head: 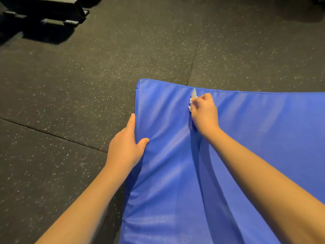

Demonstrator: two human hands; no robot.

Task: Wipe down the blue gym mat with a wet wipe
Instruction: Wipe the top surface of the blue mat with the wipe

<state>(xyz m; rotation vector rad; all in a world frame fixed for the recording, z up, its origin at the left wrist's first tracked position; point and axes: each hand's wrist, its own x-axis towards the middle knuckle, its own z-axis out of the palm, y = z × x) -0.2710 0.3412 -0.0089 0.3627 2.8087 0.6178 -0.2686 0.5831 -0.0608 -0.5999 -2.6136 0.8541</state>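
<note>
A thick blue gym mat [255, 138] lies on the floor and fills the lower right of the head view, its far left corner near the middle of the frame. My right hand [204, 111] grips a crumpled white wet wipe [192, 99] and presses it onto the mat close to the far edge. My left hand [125, 145] holds the mat's left edge, the thumb on top of the mat and the fingers over the side, where their tips are hidden.
Dark speckled rubber floor tiles [88, 85] with visible seams surround the mat to the left and beyond it. A black metal equipment base [52, 13] stands on the floor at the far left.
</note>
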